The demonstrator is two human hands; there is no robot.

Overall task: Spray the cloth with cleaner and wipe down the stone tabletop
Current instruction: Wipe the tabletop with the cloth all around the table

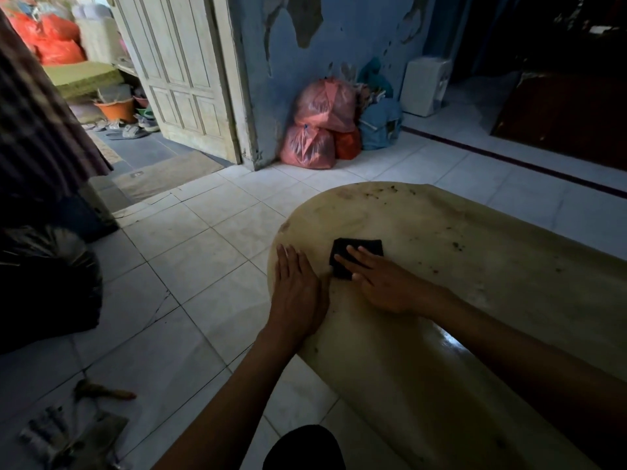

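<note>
Stone of a pale cream tone forms the rounded bench [475, 300], which is seen from above and is marked by dark specks and smears toward its far edge. A small black cloth [356, 254], folded to a rough rectangle, lies flat on the bench near the rounded end. The right hand [383, 283] is laid over the near part of the cloth, its fingers [353, 257] straight and pressed down upon the fabric; nothing is gripped. The left hand [298, 293] is placed palm down on the bare stone just beside the cloth, close to the bench's rim, with its fingers extended and held together; it is not touching the cloth. Both hands are thus shown flat and unclenched, a narrow gap being left between them.

White floor tiles [210, 232] surround the bench. Against a peeling blue wall [339, 28], pink plastic bags [319, 123] are stacked beside a blue bundle [380, 123]. A panelled door [183, 69] stands open at left, and sandals [132, 130] and an orange basin [117, 108] are visible beyond it. A dark sack [47, 283] is set on the floor at left, and a pair of work gloves [61, 432] lies at lower left. No spray bottle can be made out.
</note>
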